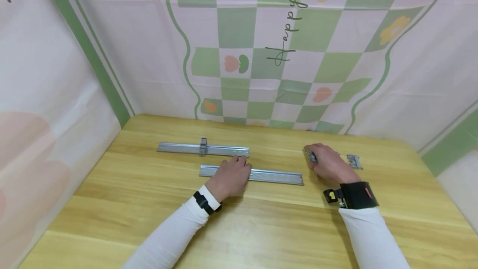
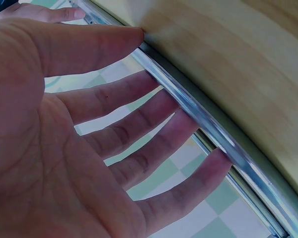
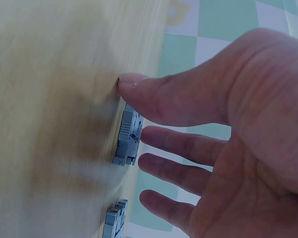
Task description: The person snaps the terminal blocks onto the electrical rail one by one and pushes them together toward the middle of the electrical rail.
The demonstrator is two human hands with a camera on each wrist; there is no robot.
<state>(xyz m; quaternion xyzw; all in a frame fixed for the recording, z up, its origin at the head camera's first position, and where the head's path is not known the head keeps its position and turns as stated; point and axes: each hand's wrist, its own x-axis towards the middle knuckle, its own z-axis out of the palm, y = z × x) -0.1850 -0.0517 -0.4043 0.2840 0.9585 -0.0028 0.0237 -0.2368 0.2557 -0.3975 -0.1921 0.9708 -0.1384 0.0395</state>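
A slotted metal DIN rail [image 1: 276, 176] lies on the table. My left hand [image 1: 232, 175] holds it near its middle, with the thumb on the near edge and the fingers over the far edge, as the left wrist view shows. Farther back lies a second DIN rail [image 1: 179, 147] carrying small grey terminal blocks [image 1: 203, 146]. To the right, my right hand [image 1: 328, 163] pinches a grey terminal block [image 1: 312, 156] low over the table. In the right wrist view the thumb partly covers a grey block [image 3: 128, 136] beside the fingers.
Another grey terminal block [image 1: 354, 161] lies right of my right hand. A black strap with a small camera [image 1: 330, 196] sits on the right wrist. Behind the wooden table [image 1: 261, 227] hangs a green-and-white checked cloth [image 1: 272, 61], with more cloth along both sides.
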